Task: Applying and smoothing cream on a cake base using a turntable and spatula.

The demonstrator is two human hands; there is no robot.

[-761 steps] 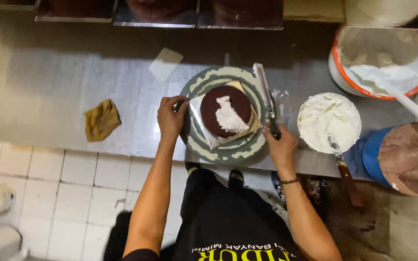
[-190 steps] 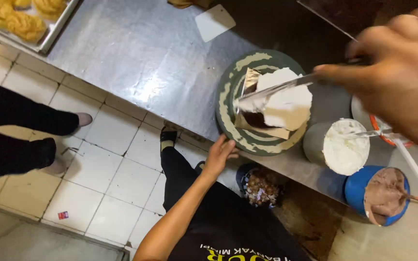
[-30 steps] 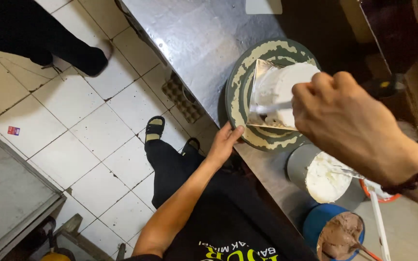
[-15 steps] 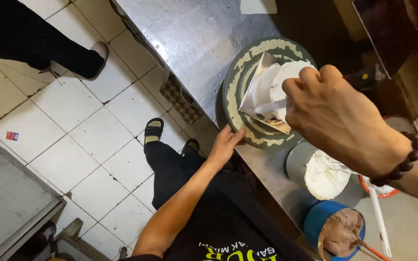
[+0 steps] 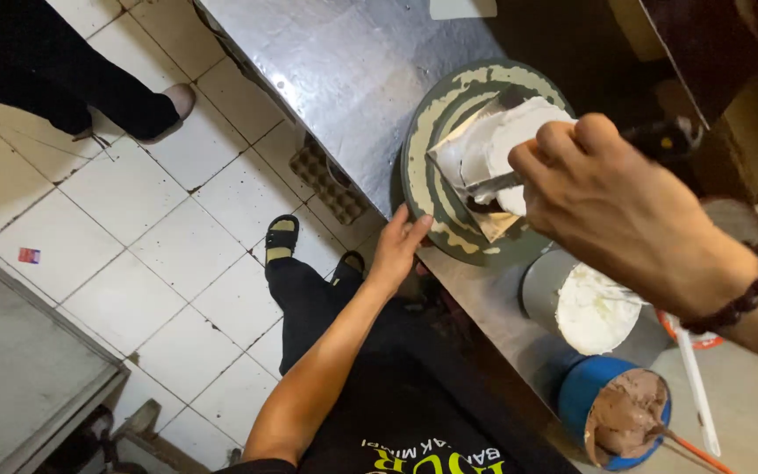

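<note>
A round cake (image 5: 506, 145) coated in white cream sits on a square board on a green turntable (image 5: 436, 189) on the steel counter. My right hand (image 5: 607, 206) grips a long metal spatula (image 5: 493, 183) with a dark handle; its blade lies against the cake's near side. My left hand (image 5: 396, 250) rests with spread fingers on the turntable's near rim. Part of the cake is hidden behind my right hand.
A steel bowl of white cream (image 5: 585, 303) stands right of the turntable, a blue tub of brown cream (image 5: 620, 412) beyond it. The steel counter (image 5: 353, 70) edge runs diagonally. Another person's legs (image 5: 63, 83) stand on the tiled floor at top left.
My right hand has shifted slightly along the cake's side with the spatula. My left hand stays on the turntable rim. The view has tilted a little.
</note>
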